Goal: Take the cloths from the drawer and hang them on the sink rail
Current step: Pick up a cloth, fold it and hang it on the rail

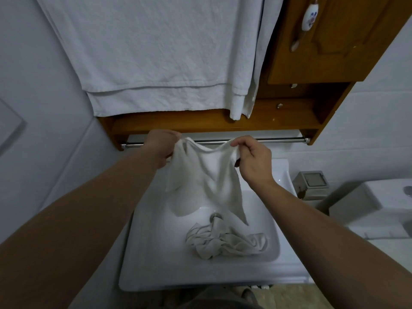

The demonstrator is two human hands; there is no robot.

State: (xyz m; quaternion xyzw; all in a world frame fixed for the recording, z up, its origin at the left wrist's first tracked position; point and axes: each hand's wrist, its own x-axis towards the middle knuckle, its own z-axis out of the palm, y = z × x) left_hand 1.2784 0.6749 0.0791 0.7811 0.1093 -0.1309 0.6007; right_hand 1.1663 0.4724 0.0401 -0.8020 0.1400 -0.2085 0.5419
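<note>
Cloth, white, held up over the back half of the sink, just in front of the rail. Top edge stretched between both hands, sagging in the middle; the rest hangs limp with loose corners trailing toward the drain. Looks light, soft, thin terry; no stiffness, likely to bunch unless kept spread. Best hold: the two top corners, as now.

Left hand pinches the left corner, clenched on it. Right hand pinches the right corner between thumb and fingers.

Second cloth lies crumpled in the sink's front right part, waiting its turn.

Rail is bare along its visible length, mounted under a wooden cabinet. Big white towel hangs above; its hem ends short of the rail, so probably no snag. Shelf overhang leaves a tight gap for draping over.
</note>
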